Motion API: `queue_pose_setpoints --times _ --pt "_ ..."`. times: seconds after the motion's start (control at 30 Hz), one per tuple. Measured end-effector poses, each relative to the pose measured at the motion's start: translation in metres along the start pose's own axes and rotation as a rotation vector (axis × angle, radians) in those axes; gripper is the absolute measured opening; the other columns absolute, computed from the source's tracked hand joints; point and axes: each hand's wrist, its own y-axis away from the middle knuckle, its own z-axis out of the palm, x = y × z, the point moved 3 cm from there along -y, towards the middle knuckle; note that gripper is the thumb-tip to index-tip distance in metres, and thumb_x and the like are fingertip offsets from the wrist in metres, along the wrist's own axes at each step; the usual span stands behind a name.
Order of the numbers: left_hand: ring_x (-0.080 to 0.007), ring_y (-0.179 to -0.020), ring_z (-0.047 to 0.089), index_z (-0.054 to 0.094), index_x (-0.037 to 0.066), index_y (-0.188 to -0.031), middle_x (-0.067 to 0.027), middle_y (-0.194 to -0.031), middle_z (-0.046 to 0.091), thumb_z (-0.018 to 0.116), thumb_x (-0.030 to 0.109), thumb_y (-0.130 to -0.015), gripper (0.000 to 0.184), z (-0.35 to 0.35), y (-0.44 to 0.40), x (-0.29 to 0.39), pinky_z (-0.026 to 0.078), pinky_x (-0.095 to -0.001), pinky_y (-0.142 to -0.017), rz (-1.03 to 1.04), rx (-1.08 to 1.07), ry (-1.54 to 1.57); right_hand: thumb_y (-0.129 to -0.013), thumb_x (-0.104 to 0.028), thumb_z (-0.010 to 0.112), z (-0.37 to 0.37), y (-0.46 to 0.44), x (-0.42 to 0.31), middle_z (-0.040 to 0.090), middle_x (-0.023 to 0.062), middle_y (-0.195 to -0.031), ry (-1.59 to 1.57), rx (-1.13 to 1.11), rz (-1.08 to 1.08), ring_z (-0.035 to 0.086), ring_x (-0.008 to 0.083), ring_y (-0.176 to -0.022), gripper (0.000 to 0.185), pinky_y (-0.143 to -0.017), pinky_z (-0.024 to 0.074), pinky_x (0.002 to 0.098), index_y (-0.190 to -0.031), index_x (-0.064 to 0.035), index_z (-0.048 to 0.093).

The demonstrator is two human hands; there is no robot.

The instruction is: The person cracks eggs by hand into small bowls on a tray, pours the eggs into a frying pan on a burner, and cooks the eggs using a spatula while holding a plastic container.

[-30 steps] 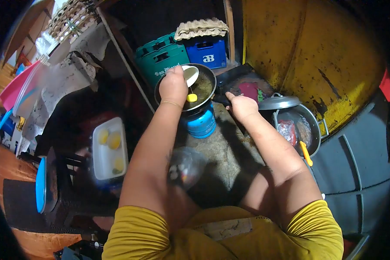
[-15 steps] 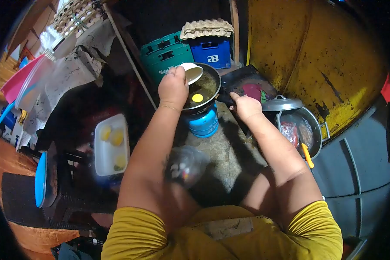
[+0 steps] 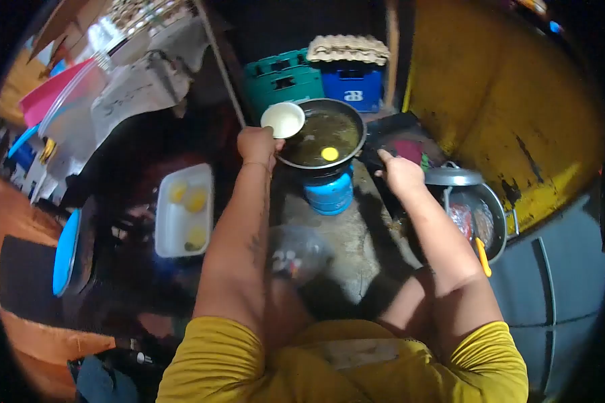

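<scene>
Moved leftward to the near-left edge of a frying pan (image 3: 364,138), a white bowl (image 3: 284,119) is gripped at its rim by the fingers of the left hand (image 3: 255,143).

Right of those fingers, a round yolk (image 3: 330,154) is seen in the pan's liquid; the dark handle (image 3: 370,158) is held in the right hand's (image 3: 405,176) curled fingers, with a metal pot (image 3: 502,225) placed beyond them, rightward.

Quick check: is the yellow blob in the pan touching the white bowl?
Apart: the head view shows dark liquid plainly separating the yellow blob from the white bowl.
</scene>
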Motion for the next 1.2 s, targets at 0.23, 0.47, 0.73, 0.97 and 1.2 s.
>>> queue_pose_setpoints --times 0.23,0.47,0.73,0.97,1.2 --pt "-0.0216 -0.053 0.063 0.053 -0.005 -0.093 -0.0170 -0.074 0.064 0.056 0.002 -0.086 0.011 -0.111 0.029 0.004 0.048 -0.0296 -0.041 0.052 0.065 -0.038 -0.084 -0.030 0.071 0.012 -0.005 0.005 0.069 0.0195 -0.098 0.009 0.052 -0.001 0.067 0.0368 -0.092 0.056 -0.078 0.0524 0.0480 -0.136 -0.0196 0.053" --pt "-0.0274 -0.069 0.067 0.064 -0.005 -0.084 -0.0195 -0.083 0.067 0.067 0.010 -0.078 0.016 -0.353 -0.031 -0.049 0.054 -0.0375 -0.060 0.254 0.436 -1.195 -0.084 -0.031 0.071 0.014 -0.005 0.007 0.069 0.0189 -0.100 -0.003 0.080 -0.017 0.067 0.0365 -0.093 0.057 -0.078 0.0521 0.0478 -0.138 -0.0213 0.053" --pt "-0.0238 -0.058 0.067 0.065 -0.009 -0.084 -0.0160 -0.079 0.069 0.057 0.005 -0.081 0.016 -0.463 -0.077 -0.107 0.050 -0.0347 -0.043 -0.115 0.876 -0.708 -0.084 -0.033 0.071 0.014 -0.006 0.006 0.069 0.0174 -0.103 0.027 0.045 0.015 0.067 0.0355 -0.096 0.061 -0.078 0.0523 0.0470 -0.140 -0.0235 0.050" --pt "-0.0291 -0.087 0.072 0.070 -0.004 -0.096 -0.0196 -0.094 0.072 0.064 0.021 -0.082 0.030 -0.384 -0.041 -0.056 0.057 -0.0409 -0.076 -0.090 0.114 -2.006 -0.083 -0.033 0.072 0.010 -0.005 0.001 0.069 0.0162 -0.109 0.025 0.043 0.031 0.066 0.0344 -0.100 0.060 -0.081 0.0524 0.0464 -0.139 -0.0243 0.051" --pt "-0.0445 -0.099 0.064 0.061 -0.002 -0.101 -0.0275 -0.103 0.067 0.064 0.019 -0.077 0.032 -0.326 -0.015 -0.033 0.050 -0.0498 -0.089 0.113 0.506 -1.329 -0.083 -0.031 0.072 0.011 -0.003 0.000 0.070 0.0173 -0.102 0.033 0.067 0.024 0.067 0.0354 -0.096 0.057 -0.079 0.0524 0.0469 -0.137 -0.0221 0.053"
